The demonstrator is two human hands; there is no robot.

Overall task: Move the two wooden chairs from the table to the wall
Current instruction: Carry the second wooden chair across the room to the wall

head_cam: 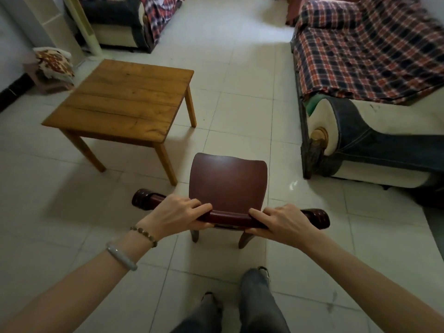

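Fingers (pixel 192 205) of the left hand (pixel 171 213) are curled shut over the left part of the top rail of a dark wooden chair (pixel 228 186), low in the middle of the frame, and the right hand (pixel 282 223) is wrapped closed round the right part of the same rail, so both hands have hold of this one chair. Only this chair shows; where the second one stands cannot be told. The step in hand looks like the carry or drag of one chair away from the worktop (pixel 125 99), which stands at the centre left, its near right leg just beside the chair's seat. At the far left edge a patterned cushion (pixel 55 61) lies by a pale wall (pixel 9 42). Whether the chair's legs are on the floor (pixel 240 104) or just off it is unclear. The next move probably calls for a lift and a turn that keeps the legs clear of that worktop leg. Open tiled floor runs up the middle of the frame; to the right a sofa (pixel 365 56) under a plaid cover closes that side, its rolled arm near the chair.
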